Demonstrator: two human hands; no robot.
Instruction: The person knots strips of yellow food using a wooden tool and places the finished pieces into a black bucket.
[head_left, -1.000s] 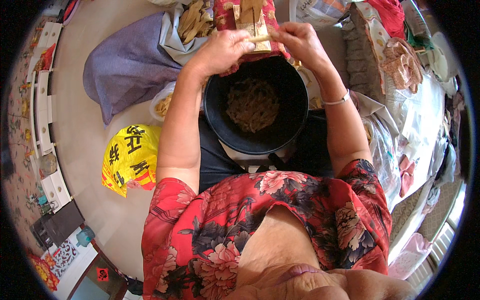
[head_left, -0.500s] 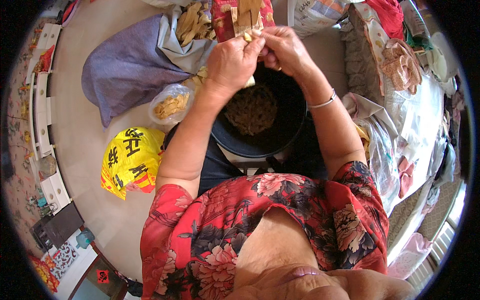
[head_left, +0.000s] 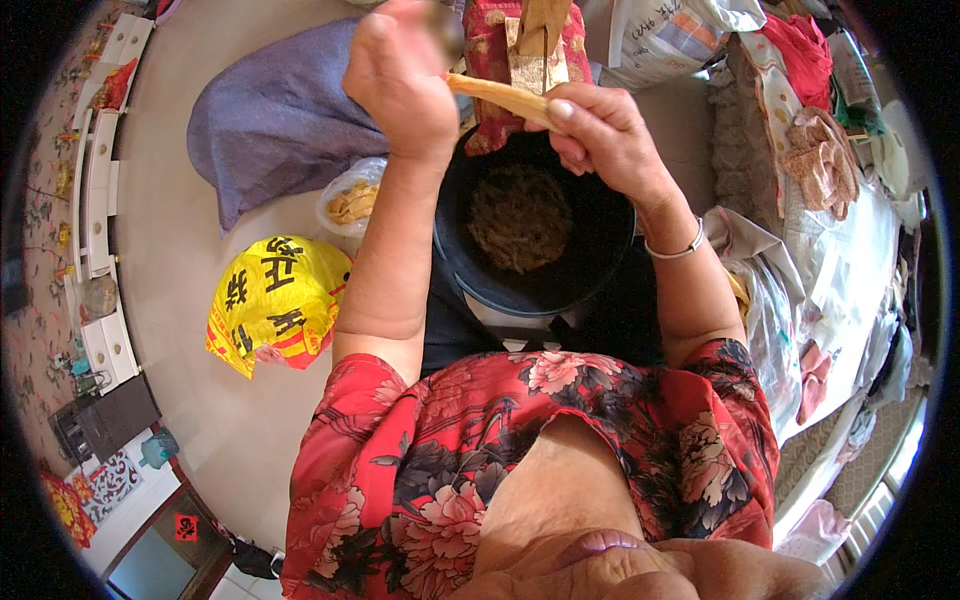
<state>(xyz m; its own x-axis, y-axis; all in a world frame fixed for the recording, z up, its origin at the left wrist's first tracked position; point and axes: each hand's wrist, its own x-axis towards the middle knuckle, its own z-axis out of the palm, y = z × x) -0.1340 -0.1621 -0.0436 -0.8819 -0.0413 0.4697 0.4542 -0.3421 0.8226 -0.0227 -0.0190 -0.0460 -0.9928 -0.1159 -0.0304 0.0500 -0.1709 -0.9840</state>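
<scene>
My right hand (head_left: 605, 140) is closed, thumb and fingers pinching one end of a long, flat, pale yellow strip (head_left: 500, 97). The strip slants up to the left, and its far end meets the edge of my raised left hand (head_left: 405, 85). Motion smears the left fingers at the top of the view, so their grip does not show. Below the hands, between my knees, stands a wide dark tub (head_left: 480, 285) holding a heap of brown shreds (head_left: 520, 218). Just beyond the tub, a brown wooden piece (head_left: 543, 25) lies over a red patterned cloth (head_left: 490, 130).
To the left lie a blue-grey cloth sack (head_left: 270, 120), a clear plastic bag (head_left: 345, 220) of yellowish pieces and a yellow plastic bag (head_left: 280, 305). A white printed sack (head_left: 660, 40) stands at the far right. Clothes and plastic bags (head_left: 770, 320) crowd the right side.
My hands were together over the tub's far edge. The left has moved up and left, away from the right, and the yellow strip now shows stretched between them. The view has shifted slightly.
</scene>
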